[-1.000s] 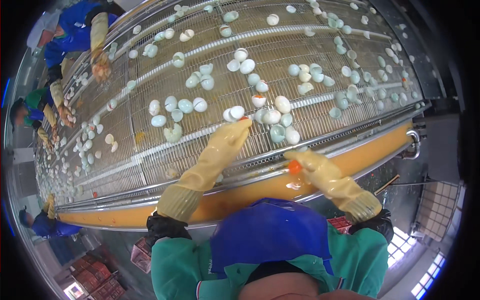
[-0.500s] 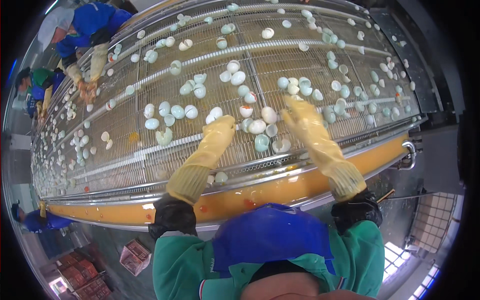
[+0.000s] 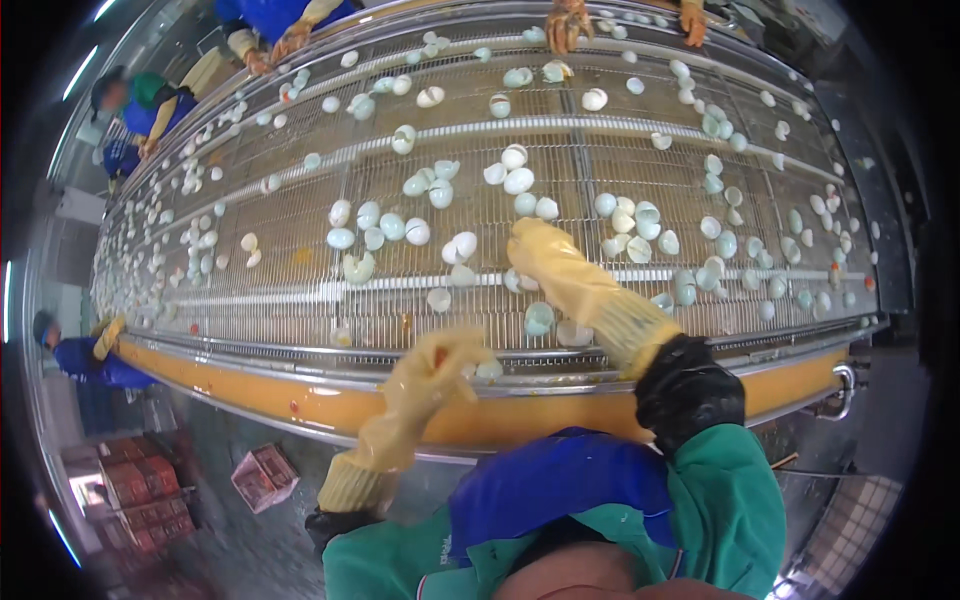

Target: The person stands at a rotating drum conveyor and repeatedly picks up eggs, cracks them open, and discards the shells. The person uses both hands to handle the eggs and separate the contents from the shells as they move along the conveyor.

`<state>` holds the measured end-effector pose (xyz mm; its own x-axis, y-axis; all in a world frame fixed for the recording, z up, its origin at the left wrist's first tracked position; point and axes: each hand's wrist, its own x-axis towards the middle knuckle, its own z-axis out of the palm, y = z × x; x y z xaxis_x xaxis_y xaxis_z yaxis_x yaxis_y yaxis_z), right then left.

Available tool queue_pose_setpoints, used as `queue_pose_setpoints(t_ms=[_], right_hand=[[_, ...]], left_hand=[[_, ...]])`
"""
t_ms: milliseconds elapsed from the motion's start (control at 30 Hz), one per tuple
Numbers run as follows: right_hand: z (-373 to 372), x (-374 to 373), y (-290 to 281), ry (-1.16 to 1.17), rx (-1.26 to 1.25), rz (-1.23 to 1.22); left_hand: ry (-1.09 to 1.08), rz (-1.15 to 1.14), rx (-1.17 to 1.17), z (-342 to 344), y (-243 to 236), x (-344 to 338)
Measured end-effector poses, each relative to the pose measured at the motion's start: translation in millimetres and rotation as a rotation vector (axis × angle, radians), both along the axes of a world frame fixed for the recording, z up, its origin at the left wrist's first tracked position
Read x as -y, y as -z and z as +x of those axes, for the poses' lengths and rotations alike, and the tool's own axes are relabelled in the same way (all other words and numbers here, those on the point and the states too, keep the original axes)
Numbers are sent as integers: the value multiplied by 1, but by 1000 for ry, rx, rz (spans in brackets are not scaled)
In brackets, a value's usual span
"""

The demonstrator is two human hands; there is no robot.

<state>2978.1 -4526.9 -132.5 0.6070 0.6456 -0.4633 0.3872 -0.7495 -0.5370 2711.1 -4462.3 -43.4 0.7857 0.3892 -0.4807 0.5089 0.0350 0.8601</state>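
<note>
My right hand [image 3: 550, 255], in a yellow rubber glove, reaches over the metal grid conveyor [image 3: 390, 300]. Its fingers curl downward beside white eggshells [image 3: 515, 281]; whatever lies in them is hidden. Closer to me, my left hand [image 3: 432, 372] is raised above the near rail, smeared by motion. A small orange-red lump [image 3: 440, 357] shows between its bent fingers and thumb. A pale shell [image 3: 488, 370] lies beside that hand. In front of my right forearm sits a pale green broken shell [image 3: 539, 319]. Just beyond my right fingers are a pale blue shell [image 3: 526, 204] and a white one [image 3: 547, 208].
Many white and blue-green shells cover the grid. An orange trough [image 3: 560, 412] with a metal rim runs along my side, ending at a bent pipe handle [image 3: 846, 390]. Co-workers' gloved hands [image 3: 568, 28] work at the far edge. Red crates [image 3: 145, 490] stand lower left.
My left hand has drawn back from the shells towards me, with the orange-red lump showing in it. My right hand has moved left, over shells. Two orange-marked shells no longer show. The view has shifted.
</note>
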Motion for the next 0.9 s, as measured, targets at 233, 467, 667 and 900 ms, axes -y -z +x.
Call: queue_pose_setpoints(t_ms=[233, 467, 667, 900], right_hand=[[-49, 159, -45, -110, -139, 404], [-87, 291, -59, -112, -283, 254], [-85, 338, -47, -121, -299, -5], [-37, 339, -63, 298, 127, 403]], left_hand=[[671, 379, 85, -29, 21, 63], [423, 290, -11, 61, 16, 50], [196, 703, 104, 210, 55, 23], [265, 945, -138, 280, 155, -12]])
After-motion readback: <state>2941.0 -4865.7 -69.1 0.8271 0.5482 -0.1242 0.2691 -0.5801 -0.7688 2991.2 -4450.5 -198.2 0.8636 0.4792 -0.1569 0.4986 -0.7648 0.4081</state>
